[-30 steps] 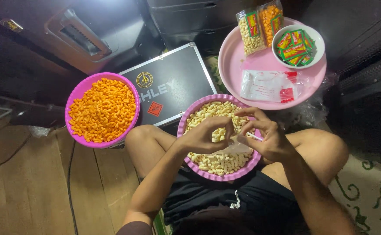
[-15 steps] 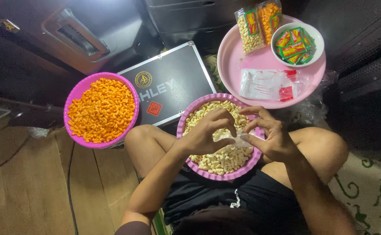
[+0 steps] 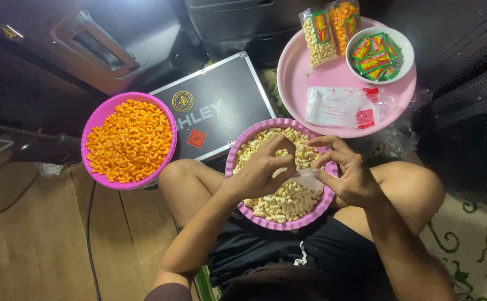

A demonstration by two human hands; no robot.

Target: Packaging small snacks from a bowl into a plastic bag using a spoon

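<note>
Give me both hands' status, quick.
Left hand: fingers curled over the pale snacks in the purple plastic bowl; grip unclear.
Right hand: closed on a small clear plastic bag.

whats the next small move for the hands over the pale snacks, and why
Probably the left hand should drop its pinch of pale snacks into the small clear bag. The right hand holds that bag beside it over the purple bowl, and the bag looks nearly empty.

Little clear plastic bag (image 3: 308, 178) over the snack bowl
It's sitting crumpled above the purple bowl (image 3: 238, 159) that's holding pale puffed snacks (image 3: 285, 203).
</note>
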